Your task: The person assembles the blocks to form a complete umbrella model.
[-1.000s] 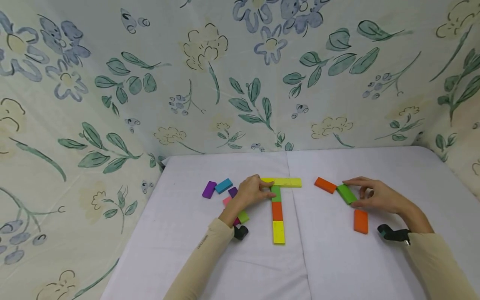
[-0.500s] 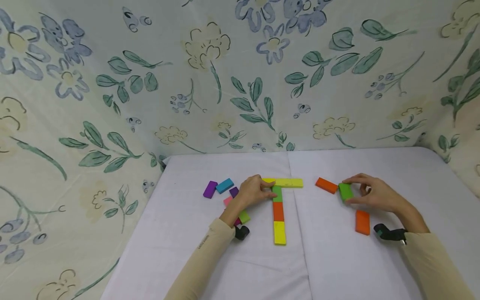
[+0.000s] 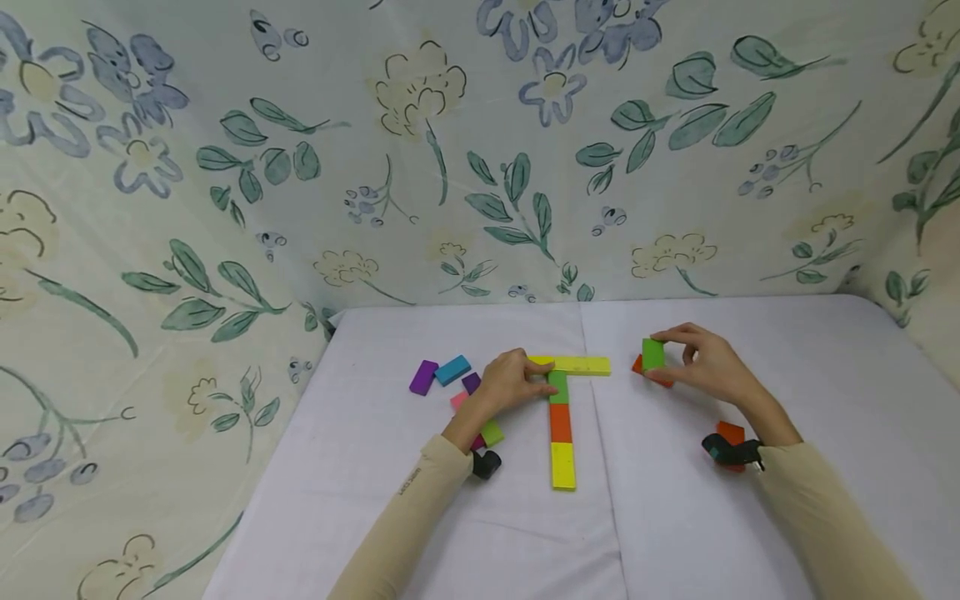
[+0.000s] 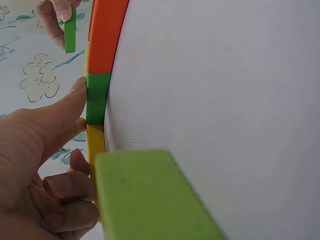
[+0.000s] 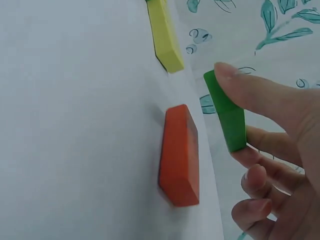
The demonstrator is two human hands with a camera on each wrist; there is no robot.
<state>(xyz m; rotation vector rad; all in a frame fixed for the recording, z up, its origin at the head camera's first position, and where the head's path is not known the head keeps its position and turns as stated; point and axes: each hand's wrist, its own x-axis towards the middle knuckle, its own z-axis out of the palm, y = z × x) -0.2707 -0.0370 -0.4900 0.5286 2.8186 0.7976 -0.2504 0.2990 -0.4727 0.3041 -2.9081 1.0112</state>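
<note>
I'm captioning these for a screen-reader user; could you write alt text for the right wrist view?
A right hand pinches a green block, held apart from an orange block lying on a white surface. A yellow block lies near the picture's top edge, with leaf-patterned fabric beyond.

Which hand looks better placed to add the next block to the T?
Probably the right hand: it holds a green block off the table, right of the yellow bar, while the left hand touches the T near its junction.
</note>
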